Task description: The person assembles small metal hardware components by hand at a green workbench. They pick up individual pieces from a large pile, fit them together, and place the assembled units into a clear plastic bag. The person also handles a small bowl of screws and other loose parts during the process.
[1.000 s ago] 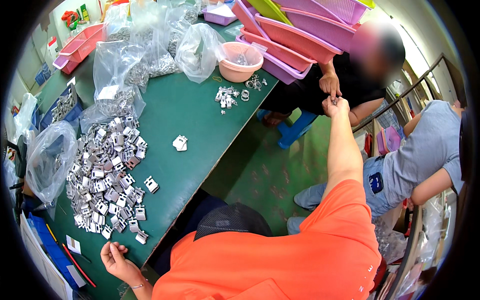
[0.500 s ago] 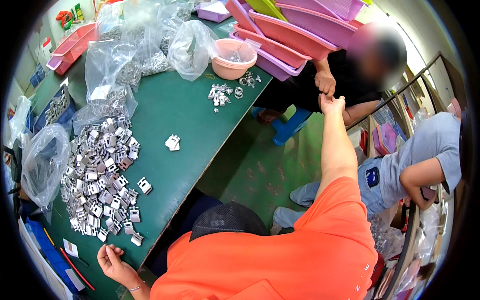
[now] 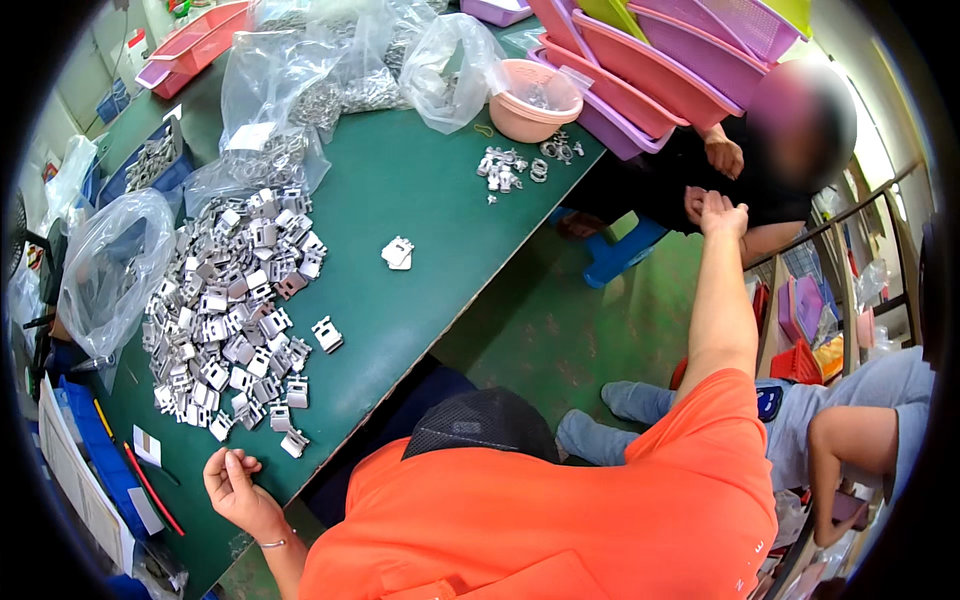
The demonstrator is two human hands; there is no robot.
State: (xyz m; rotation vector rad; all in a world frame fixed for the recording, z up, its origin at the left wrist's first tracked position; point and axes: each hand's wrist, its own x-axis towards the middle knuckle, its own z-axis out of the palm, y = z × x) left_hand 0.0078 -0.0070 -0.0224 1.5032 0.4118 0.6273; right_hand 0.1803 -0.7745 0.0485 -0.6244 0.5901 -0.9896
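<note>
My left hand (image 3: pixel 243 492) rests palm-up at the table's near edge, its fingers loosely curled against the thumb; I see nothing in it. Just beyond it spreads a pile of small grey metal clamp-like parts (image 3: pixel 235 310). One such part (image 3: pixel 326 335) lies apart on the right, and a few flat ones (image 3: pixel 397 253) sit farther out. Stretched to the far right, my right hand (image 3: pixel 722 214) is palm-up with its fingers extended. A co-worker's hand (image 3: pixel 724 154) hovers just above it, and the co-worker's other hand (image 3: pixel 694 204) is close beside it, partly hidden.
On the green table (image 3: pixel 440 200) stand clear bags of metal parts (image 3: pixel 270 165), a peach bowl (image 3: pixel 535 115) and small loose fittings (image 3: pixel 500 168). Stacked pink and purple baskets (image 3: pixel 640 70) fill the far right. A blue stool (image 3: pixel 622 250) and another person's legs (image 3: pixel 610 430) are beside the table.
The view has shifted, so the table sits farther right and higher. The co-worker's hand has lifted off my right hand. My left hand stays near the pile, fingers still curled.
</note>
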